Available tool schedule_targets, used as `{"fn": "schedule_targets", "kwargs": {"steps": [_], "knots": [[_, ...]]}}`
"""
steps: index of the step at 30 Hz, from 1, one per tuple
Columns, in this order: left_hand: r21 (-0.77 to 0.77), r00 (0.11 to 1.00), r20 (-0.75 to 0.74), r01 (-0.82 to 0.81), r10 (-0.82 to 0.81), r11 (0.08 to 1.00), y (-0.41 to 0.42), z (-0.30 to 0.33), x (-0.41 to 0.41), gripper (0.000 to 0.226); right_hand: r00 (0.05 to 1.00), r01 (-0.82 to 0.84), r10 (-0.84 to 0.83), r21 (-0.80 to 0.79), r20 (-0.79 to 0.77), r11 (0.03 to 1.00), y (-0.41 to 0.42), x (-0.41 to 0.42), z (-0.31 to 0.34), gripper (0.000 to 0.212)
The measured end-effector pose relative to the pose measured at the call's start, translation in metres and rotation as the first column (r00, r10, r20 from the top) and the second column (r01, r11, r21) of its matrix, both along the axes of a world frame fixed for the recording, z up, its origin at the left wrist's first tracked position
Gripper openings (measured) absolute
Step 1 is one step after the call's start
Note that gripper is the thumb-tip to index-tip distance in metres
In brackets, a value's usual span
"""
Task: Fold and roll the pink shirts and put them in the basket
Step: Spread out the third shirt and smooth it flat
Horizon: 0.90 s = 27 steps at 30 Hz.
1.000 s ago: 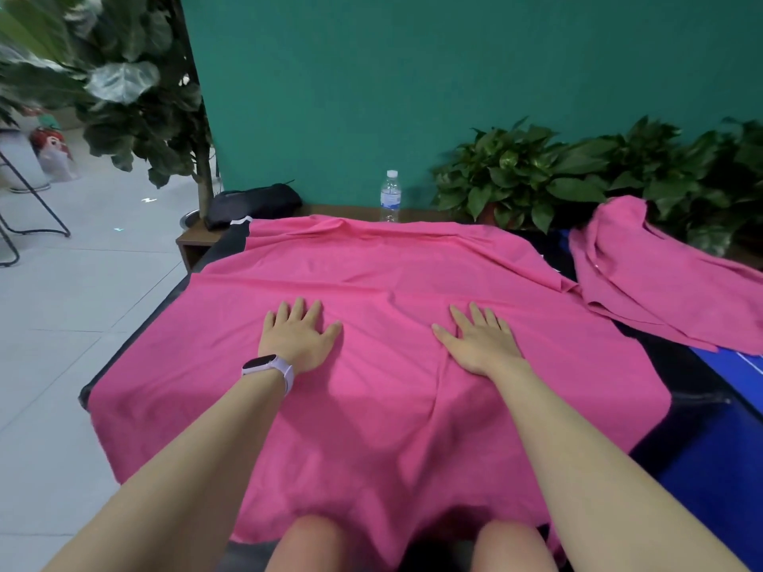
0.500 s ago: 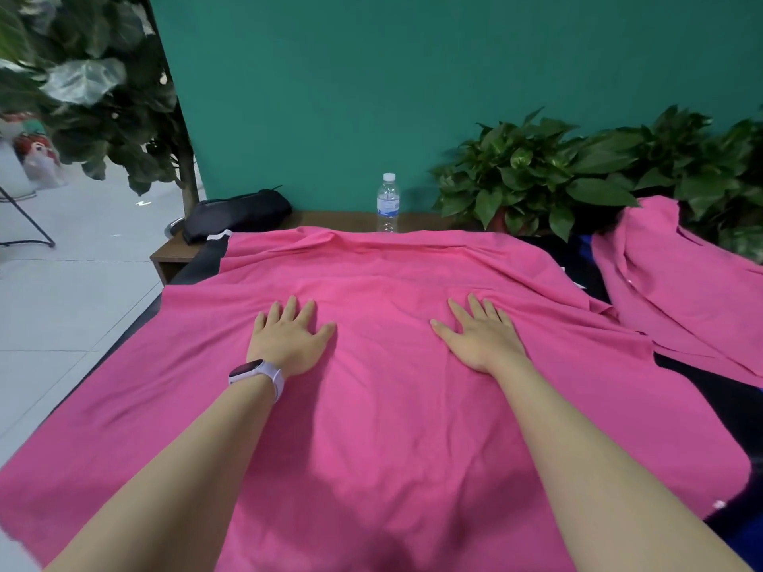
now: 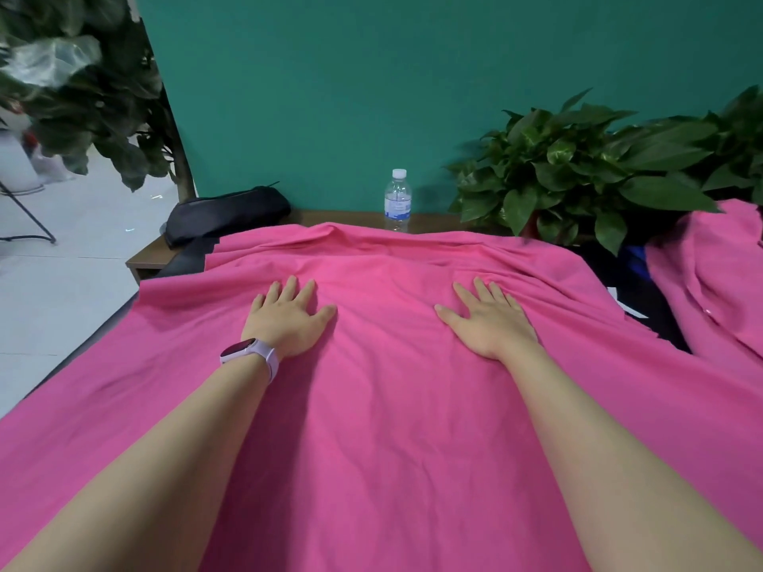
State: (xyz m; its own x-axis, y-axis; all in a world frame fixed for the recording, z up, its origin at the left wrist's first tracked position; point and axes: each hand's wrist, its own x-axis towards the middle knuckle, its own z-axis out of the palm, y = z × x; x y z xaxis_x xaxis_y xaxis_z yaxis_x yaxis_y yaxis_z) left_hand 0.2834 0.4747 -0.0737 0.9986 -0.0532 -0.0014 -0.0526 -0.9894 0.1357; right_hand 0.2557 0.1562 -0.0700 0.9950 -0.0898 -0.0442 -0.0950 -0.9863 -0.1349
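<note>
A large pink shirt [image 3: 384,406] lies spread flat across the table and fills most of the view. My left hand [image 3: 287,319], with a watch on its wrist, presses flat on the shirt's upper left part with straight fingers. My right hand [image 3: 489,319] lies flat on the upper right part, fingers spread. A second pink shirt [image 3: 710,278] lies rumpled at the right edge, apart from both hands. No basket is in view.
A water bottle [image 3: 397,200] stands beyond the shirt's far edge on a wooden ledge. A black bag [image 3: 227,214] lies at the ledge's left end. Leafy potted plants [image 3: 586,167] crowd the back right. A tall plant [image 3: 82,84] and tiled floor are at left.
Both hands have slid forward over the shirt toward its far edge, staying flat. The camera has leaned forward and closer, so the shirt's near hem has dropped out of view.
</note>
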Motion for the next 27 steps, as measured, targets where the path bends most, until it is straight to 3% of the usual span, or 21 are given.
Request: {"fn": "schedule_targets", "kwargs": {"steps": [11, 20, 27], "knots": [[0.024, 0.999, 0.049, 0.014, -0.015, 1.0, -0.003, -0.004, 0.085, 0.072, 0.999, -0.006, 0.007, -0.026, 0.041, 1.0, -0.009, 0.08, -0.004, 0.084], [-0.004, 0.995, 0.098, 0.014, -0.013, 1.0, -0.004, 0.0, 0.064, 0.07, 0.977, -0.023, 0.027, -0.018, 0.212, 1.0, -0.003, 0.063, -0.003, 0.069], [-0.007, 1.0, 0.011, -0.027, 0.027, 1.0, 0.0, 0.004, -0.003, 0.079, 0.998, -0.056, 0.056, -0.009, 0.041, 0.998, 0.002, 0.007, 0.0, 0.082]]}}
